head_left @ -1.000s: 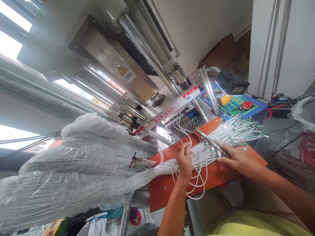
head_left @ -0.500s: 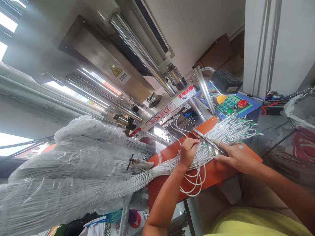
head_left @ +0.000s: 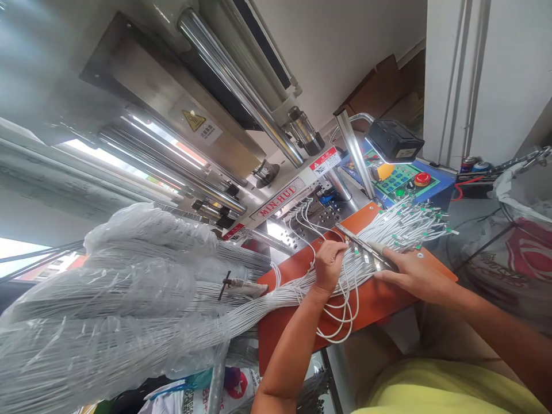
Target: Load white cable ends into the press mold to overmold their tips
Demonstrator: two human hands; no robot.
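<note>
My left hand [head_left: 330, 264] is closed in a pinch over the white cables, its fingertips close to a long metal tool that looks like tweezers [head_left: 360, 241]. A thin white cable [head_left: 345, 287] seems to run into this hand, though the fingers hide the exact grip. My right hand [head_left: 411, 273] is closed around the back end of the tweezers, which lie slantwise across a thick bundle of white cables [head_left: 293, 291]. Small green-and-white connectors [head_left: 425, 221] tip the cables at the bundle's far right end. The bundle rests on an orange board [head_left: 276, 328].
Behind the board stands a press machine marked MIN-HUI [head_left: 282, 198], with several cables running into its mould area. A blue control panel [head_left: 403, 178] with a red button and a lamp [head_left: 394, 141] sit to the right. Plastic-wrapped cable bundles [head_left: 121, 293] fill the left side.
The view has shifted slightly. Both hands and the tweezers keep nearly the same place over the cables.
</note>
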